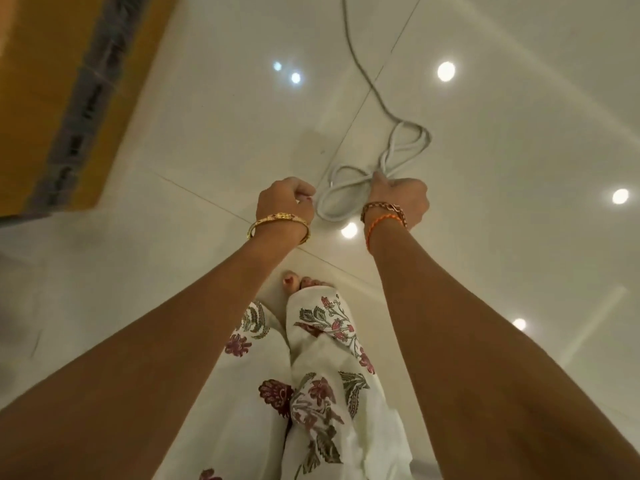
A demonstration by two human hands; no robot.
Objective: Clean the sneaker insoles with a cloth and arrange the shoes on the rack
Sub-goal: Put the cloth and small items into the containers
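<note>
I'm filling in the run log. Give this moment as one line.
stage: no shoes in view | left hand: curled, empty | right hand: grips grey cord | floor: glossy tile

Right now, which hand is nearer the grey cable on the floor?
Right. The right hand grips the cable loops; the left hand is curled just beside them.

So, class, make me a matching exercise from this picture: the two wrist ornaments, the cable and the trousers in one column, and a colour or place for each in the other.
Column one:
1. bangle
2. thread bracelet
3. cable
4. trousers

Column two:
a. white with a floral print
b. orange, on the right wrist
c. grey, looped on the floor tiles
d. gold, on the left wrist

Pairs: 1-d, 2-b, 3-c, 4-a
</note>
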